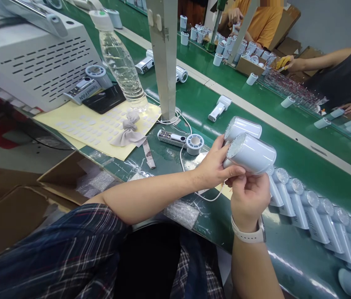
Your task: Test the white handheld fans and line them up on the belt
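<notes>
Two white handheld fans with cylindrical heads are held up side by side in front of me, the near fan (252, 153) partly covering the far fan (244, 126). My left hand (217, 164) is closed round them from the left, its thumb under the near head. Right against that thumb, my right hand (250, 193) has its fingers pinched together below the near head; what lies between them is hidden. Another handheld fan (173, 137) lies on the bench left of my hands, beside a white cable (183, 164). To the right stretches a row of wrapped handheld fans (317, 216).
A water bottle (121, 62) and grey cloth (128, 131) rest on a yellow sticker sheet (101, 151). A metal post (164, 58) rises from the green bench. Beyond the conveyor (194, 99), co-workers' hands handle small parts. An open carton (60, 174) stands lower left.
</notes>
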`<control>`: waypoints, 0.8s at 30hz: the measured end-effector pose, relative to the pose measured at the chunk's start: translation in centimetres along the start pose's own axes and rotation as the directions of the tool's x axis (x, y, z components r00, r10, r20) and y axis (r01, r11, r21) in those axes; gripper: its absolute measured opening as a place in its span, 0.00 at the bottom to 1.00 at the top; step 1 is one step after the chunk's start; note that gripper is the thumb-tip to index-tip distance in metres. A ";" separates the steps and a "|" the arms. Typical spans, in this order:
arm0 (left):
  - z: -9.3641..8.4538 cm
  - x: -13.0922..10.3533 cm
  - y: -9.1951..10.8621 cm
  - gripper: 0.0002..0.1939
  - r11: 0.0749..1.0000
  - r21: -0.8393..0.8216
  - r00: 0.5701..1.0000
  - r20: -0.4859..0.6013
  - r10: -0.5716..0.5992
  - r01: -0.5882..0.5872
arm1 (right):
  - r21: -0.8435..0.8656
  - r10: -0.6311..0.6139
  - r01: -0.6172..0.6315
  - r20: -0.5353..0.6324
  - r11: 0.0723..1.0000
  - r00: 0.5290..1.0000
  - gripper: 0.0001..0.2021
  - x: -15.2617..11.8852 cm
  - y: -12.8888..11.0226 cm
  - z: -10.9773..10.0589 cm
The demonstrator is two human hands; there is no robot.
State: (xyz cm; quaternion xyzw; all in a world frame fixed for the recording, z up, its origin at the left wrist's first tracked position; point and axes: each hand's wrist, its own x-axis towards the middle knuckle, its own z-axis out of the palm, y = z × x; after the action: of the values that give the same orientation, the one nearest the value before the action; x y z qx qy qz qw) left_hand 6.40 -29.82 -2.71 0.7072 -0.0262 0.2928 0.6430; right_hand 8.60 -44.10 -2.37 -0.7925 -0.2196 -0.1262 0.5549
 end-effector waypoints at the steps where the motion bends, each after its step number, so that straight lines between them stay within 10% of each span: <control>1: 0.0 0.0 0.1 0.45 1.000 -0.002 1.000 0.001 -0.007 0.007 | 0.011 -0.003 0.003 0.005 1.000 1.000 0.10 0.0 0.0 0.0; 24: 0.3 0.0 0.6 0.45 0.985 -0.153 0.994 -0.064 -0.093 0.082 | 0.218 -0.050 0.038 0.049 0.975 0.998 0.06 0.3 -1.7 0.2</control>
State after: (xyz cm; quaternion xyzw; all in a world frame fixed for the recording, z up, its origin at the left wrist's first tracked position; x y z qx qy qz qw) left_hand 6.31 -30.16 -2.19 0.6466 0.0059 0.2863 0.7071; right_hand 8.04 -43.38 -0.84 -0.7252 -0.2644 -0.0923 0.6291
